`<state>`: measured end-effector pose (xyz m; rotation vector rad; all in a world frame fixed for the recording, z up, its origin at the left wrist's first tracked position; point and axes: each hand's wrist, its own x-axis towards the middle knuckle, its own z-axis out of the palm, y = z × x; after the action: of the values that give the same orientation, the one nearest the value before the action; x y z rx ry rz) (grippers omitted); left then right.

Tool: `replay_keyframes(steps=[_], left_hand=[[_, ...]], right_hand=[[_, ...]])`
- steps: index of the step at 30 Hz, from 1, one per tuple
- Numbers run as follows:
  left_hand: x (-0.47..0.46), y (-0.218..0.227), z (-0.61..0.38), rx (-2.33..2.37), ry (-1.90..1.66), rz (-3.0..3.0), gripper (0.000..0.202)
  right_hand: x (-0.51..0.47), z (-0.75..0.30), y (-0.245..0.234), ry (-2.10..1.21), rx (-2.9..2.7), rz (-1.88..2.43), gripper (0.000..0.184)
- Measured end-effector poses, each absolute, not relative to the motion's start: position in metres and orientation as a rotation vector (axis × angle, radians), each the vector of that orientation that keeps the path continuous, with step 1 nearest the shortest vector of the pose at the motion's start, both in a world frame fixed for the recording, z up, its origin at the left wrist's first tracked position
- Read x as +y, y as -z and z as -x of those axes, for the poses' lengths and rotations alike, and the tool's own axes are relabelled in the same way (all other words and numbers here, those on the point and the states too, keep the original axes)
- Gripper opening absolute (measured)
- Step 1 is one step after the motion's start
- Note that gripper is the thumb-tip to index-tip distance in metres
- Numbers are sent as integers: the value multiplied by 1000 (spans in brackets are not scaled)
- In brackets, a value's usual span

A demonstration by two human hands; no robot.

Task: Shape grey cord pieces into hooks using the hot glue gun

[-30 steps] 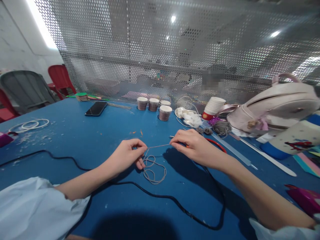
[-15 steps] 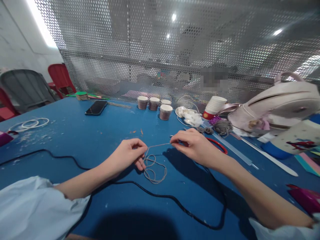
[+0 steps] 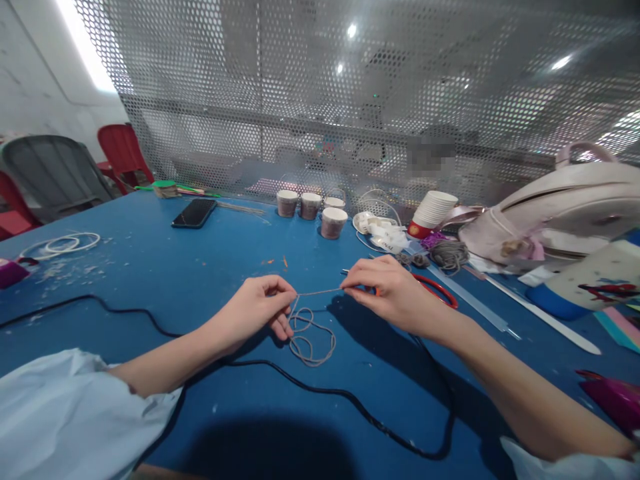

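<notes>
My left hand (image 3: 260, 308) pinches a thin grey cord (image 3: 310, 337) just above the blue table (image 3: 150, 267). My right hand (image 3: 390, 290) pinches the same cord a short way to the right, so a taut stretch runs between the two hands. The rest of the cord lies in loose loops on the table under my left fingers. A thin metal tool and an orange bit poke out from my right hand; I cannot make out what they are.
A black cable (image 3: 350, 400) snakes across the near table. Behind stand paper cups (image 3: 333, 222), a cup stack (image 3: 433, 212), a phone (image 3: 194, 213), a grey cord bundle (image 3: 447, 253), a red ring (image 3: 440, 290), a pale backpack (image 3: 555, 213) and white rings (image 3: 63, 243). Perforated metal screen at the back.
</notes>
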<state>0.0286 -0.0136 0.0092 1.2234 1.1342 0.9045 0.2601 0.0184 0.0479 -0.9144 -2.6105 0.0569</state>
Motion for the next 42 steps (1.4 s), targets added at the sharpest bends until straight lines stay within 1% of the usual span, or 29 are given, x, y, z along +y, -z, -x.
replay_keyframes(steps=[7,19,23,27,37,42], left_hand=[[-13,-10,-28,1137,-877,-1190,12],[-10,-7,-22,1024,-767,-1037,12],[-9,-8,-20,977,-760,-1004,12],[-10,-8,-18,957,-756,-995,14],[-11,-6,-20,1005,-690,-1032,17],[-12,-7,-21,1002,-718,-1062,17]], right_hand=[[17,-260,-45,16,-2505,862,8],[12,-255,-46,242,-2442,738,11],[8,-255,-49,174,-2502,805,8],[5,-256,-53,105,-2554,886,14],[6,-257,-52,211,-2585,912,21],[6,-257,-48,232,-2565,971,22]])
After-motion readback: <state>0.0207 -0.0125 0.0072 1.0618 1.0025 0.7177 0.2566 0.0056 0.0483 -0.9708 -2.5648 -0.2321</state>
